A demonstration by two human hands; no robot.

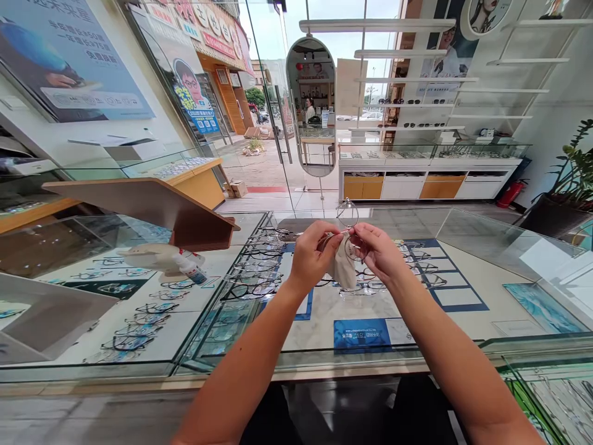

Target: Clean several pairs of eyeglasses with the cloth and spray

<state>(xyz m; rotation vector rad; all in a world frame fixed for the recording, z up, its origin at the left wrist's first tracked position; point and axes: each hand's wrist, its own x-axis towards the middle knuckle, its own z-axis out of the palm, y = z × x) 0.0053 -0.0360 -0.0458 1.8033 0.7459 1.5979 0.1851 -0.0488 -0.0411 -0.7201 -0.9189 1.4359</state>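
While left hand (317, 252) is pinching beige cloth (343, 270), right hand (380, 250) is gripping thin-rimmed eyeglasses (348, 214) above glass showcase (306, 340); probably feeling light, kinda fragile, rim looking like safest hold.

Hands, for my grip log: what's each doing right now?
Left hand: closed, pinching the pale cloth against round glasses.
Right hand: closed, holding the glasses.

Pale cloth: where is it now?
Head view, just right of centre: the pale cloth hangs between the left hand and right hand, above the glass counter.
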